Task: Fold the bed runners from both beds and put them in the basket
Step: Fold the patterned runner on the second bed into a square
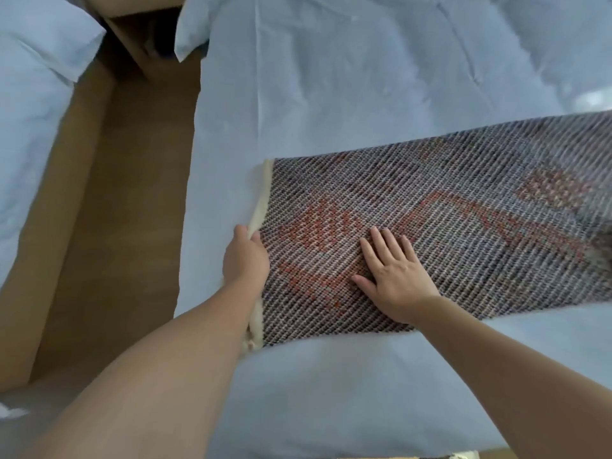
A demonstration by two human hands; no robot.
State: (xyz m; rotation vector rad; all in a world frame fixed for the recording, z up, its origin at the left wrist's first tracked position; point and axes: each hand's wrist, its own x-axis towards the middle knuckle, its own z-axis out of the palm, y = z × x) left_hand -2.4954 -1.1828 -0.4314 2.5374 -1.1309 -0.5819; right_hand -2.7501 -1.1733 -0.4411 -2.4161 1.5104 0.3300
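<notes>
a long woven bed runner (430, 233), grey-purple with red-orange diamond and zigzag motifs and a cream fringe along its short end, lies flat across the pale blue sheet of the near bed (331, 87). it runs from just left of centre out past the right edge of the frame; the far right portion is blurred.

the left hand (245, 260) sits at the fringed short end of the runner. its fingers are curled around that edge, thumb on the patterned top face, the other fingertips tucked out of sight beneath or behind the cream fringe. the grip is closed on the runner's end; how much cloth is pinched cannot be told.

the right hand (394, 279) lies palm-down on the runner's top face, just right of the left hand and apart from it. its fingers (385, 243) are extended and slightly spread, pressing flat on the weave beside the red diamond motif; nothing is gripped. the thumb points left toward the other hand.

a brown floor strip (126, 210) separates this bed from a second bed with pale blue bedding (29, 111) at the left. the corner of a pale blue pillow (195, 31) shows at the top. the near bed's sheet is lightly creased.
</notes>
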